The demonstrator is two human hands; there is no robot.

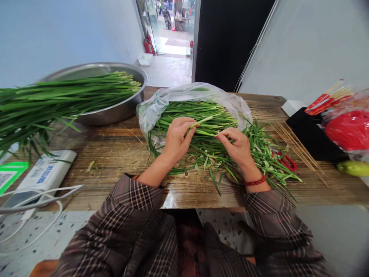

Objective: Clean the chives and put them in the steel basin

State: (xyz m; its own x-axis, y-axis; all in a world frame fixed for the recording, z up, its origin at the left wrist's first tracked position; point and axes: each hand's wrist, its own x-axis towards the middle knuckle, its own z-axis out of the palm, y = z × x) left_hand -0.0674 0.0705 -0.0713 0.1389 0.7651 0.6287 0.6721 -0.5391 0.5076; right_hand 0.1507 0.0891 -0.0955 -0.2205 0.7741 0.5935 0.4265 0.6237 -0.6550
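Note:
My left hand is closed round a few green garlic chive stalks, whose pale ends point right. Pinched fingertips of my right hand meet the end of one stalk; the exact grip is partly hidden. Beneath both hands, a bunch of garlic chives lies in an opened clear plastic bag. Loose chive leaves and trimmings spread over the wooden table in front of the bag and to its right.
A steel basin at the left back carries a large pile of chives, leaves overhanging left. Red-handled scissors lie partly under trimmings, near thin wooden skewers. A black box stands right. A white power strip with cables lies left.

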